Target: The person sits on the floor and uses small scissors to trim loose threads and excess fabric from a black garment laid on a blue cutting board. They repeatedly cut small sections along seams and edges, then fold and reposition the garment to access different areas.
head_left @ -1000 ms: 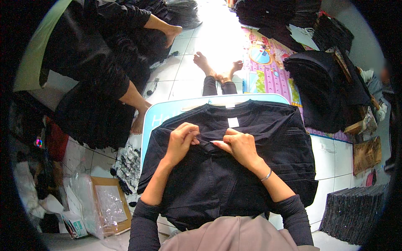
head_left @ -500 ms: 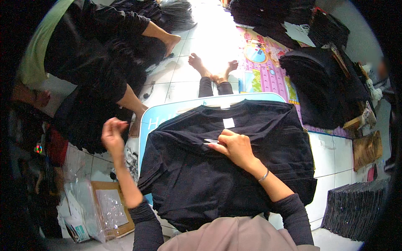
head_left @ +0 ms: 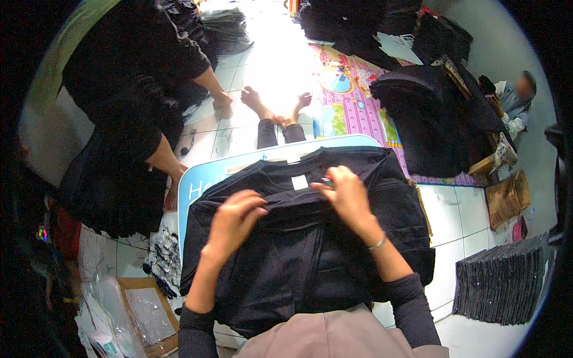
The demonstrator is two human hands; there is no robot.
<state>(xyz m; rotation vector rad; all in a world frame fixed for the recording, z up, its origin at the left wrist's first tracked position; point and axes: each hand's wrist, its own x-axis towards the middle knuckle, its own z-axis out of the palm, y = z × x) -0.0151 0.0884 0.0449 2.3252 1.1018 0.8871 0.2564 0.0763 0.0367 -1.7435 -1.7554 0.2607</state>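
Note:
A black t-shirt (head_left: 298,256) lies spread flat on a light blue board (head_left: 197,185), its collar and a small white neck label (head_left: 299,182) toward the far edge. My left hand (head_left: 233,218) hovers over the shirt's upper left chest, fingers curled and apart, holding nothing that I can see. My right hand (head_left: 345,194) rests near the collar on the right, fingertips pinching something small at the neckline; a bracelet sits on that wrist.
Two people sit on the tiled floor beyond the board: one in black (head_left: 131,107) at the left, another's bare feet (head_left: 274,107) straight ahead. Dark garment piles (head_left: 430,113) stand at the right, a stack of folded black items (head_left: 501,280) lower right, clear bags (head_left: 137,310) lower left.
My left hand, out to the left off the shirt half a second ago, has come back over the shirt's chest. My right hand stayed near the collar.

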